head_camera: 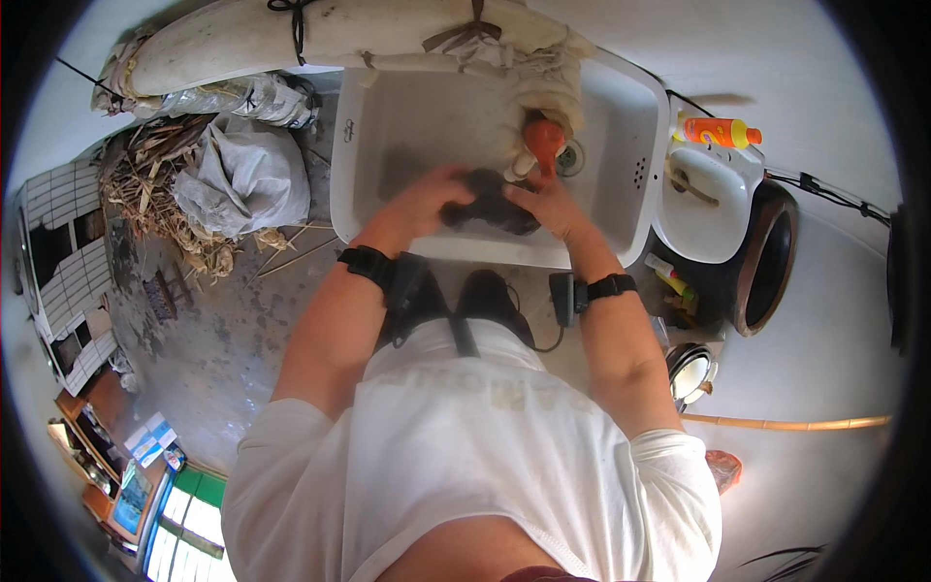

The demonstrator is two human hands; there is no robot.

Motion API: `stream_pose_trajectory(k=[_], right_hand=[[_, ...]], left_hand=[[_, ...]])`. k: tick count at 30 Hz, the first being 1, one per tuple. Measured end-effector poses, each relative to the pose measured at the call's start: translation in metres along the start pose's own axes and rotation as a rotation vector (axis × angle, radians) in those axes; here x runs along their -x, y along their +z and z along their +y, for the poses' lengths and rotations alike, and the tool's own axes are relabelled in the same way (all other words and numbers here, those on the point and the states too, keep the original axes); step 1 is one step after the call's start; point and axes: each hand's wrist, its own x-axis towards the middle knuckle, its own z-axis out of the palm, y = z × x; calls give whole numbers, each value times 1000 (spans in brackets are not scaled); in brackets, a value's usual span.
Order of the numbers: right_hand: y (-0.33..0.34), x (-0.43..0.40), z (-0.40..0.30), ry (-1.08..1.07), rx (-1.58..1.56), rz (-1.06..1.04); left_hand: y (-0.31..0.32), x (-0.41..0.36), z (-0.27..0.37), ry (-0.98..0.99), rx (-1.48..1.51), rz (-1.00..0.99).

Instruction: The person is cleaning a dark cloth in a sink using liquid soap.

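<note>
A white tub-like basin [618, 174] lies before me. Inside it, a dark, blurred item [491, 204], perhaps cloth or footwear, rests between my two hands. My left hand [433, 196] grips its left side, fingers partly hidden behind it. From the right, my right hand [549, 207] has its thumb and fingers on the same dark item. Just beyond those right fingers is an orange-red plastic thing [544, 142] with a rounded head and narrow lower end. Whether my right fingers touch it, I cannot tell. A round drain [571, 156] shows beside it.
A long, tied pale roll [218, 44] spans the basin's far edge. At right stand a small washbasin [702, 211], an orange-yellow bottle [716, 133] and a dark-rimmed jar [767, 262]. To the left lie dry stalks [145, 167] and a whitish sack [251, 174]. A bamboo pole [785, 422] is lower right.
</note>
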Motion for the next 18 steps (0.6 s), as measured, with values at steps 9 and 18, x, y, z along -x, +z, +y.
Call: stream_pose_trajectory(k=[9,18], right_hand=[[-10,4,-4,-38,-800,65],[70,21,1,-210,-240,279]], left_hand=[[-5,8,25,-3,-368,47],[-4,-56,-56,319,160,40]])
